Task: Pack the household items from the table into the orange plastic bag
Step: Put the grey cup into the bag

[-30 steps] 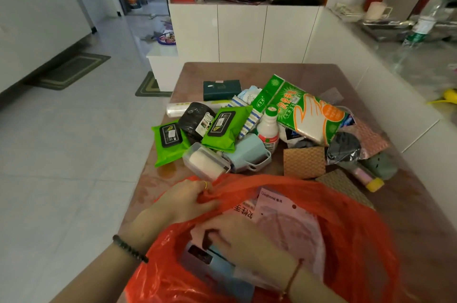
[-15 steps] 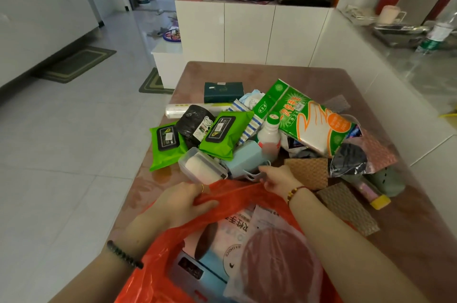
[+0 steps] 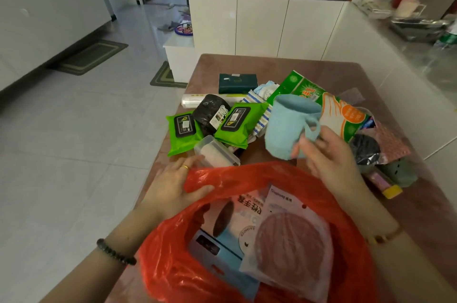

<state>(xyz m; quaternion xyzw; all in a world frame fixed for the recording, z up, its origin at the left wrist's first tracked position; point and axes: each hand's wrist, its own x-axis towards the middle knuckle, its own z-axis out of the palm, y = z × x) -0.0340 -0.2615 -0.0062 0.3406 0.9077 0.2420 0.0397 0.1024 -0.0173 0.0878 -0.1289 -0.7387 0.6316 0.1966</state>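
The orange plastic bag (image 3: 284, 174) lies open at the table's near edge, with several flat packets inside it. My left hand (image 3: 173, 184) grips the bag's left rim. My right hand (image 3: 326, 152) holds a light blue mug (image 3: 284, 127) by its handle, lifted just above the bag's far rim. Behind it lies the pile of household items: two green wipe packs (image 3: 237, 122), a black roll (image 3: 210, 112), a clear plastic box (image 3: 217, 152) and a green-and-white glove packet (image 3: 341, 110).
The brown table (image 3: 272, 65) ends at a tiled floor drop on the left. A dark green box (image 3: 237, 82) lies further back. Dark and pink pouches (image 3: 385, 144) and a yellow-capped tube (image 3: 385, 184) sit right. White cabinets (image 3: 262, 23) stand behind the table.
My right hand left the bag, reached to the pile and lifted the blue mug up above the bag's rim. My left hand kept its hold on the bag.
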